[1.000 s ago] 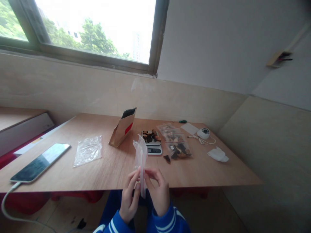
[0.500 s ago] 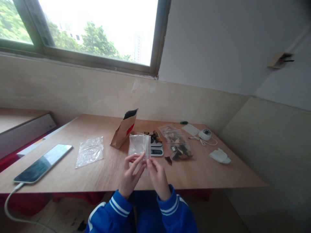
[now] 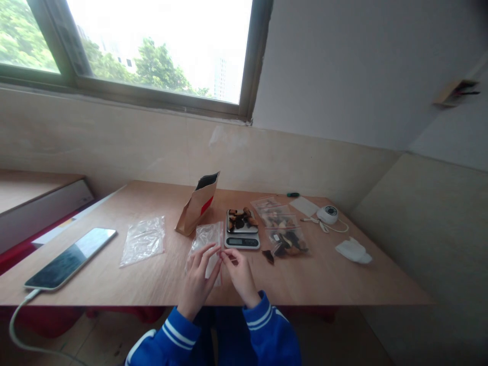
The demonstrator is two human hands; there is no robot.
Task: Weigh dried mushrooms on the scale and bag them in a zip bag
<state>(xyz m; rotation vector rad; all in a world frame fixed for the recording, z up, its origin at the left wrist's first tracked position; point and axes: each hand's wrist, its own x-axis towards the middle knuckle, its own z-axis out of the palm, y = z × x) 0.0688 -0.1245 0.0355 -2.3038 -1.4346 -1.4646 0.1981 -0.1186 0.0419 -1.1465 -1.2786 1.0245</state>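
Observation:
A clear zip-lock bag (image 3: 209, 233) is held between my two hands, low over the front of the table. My left hand (image 3: 199, 278) lies across it, thumb and fingertips closed on its zip edge. My right hand (image 3: 239, 273) pinches the same edge from the right. Just beyond is a digital kitchen scale (image 3: 244, 241) with dark brown, curled dried pieces (image 3: 241, 219) on its plate; they look like dried mushroom, though I cannot be certain. An open brown paper pouch (image 3: 196, 206) stands behind the bag, leaning a little.
Filled zip-lock bags (image 3: 284, 226) overlap right of the scale, a loose dark piece (image 3: 268, 256) beside them. Farther right are a white camera (image 3: 328, 214) with its cable and crumpled white tissue (image 3: 354, 251). Another clear bag (image 3: 144, 240) and a charging phone (image 3: 71, 258) lie left.
Both hands have moved down and slightly left with the zip-lock bag, uncovering the scale and the dried pieces on it. The view has shifted slightly.

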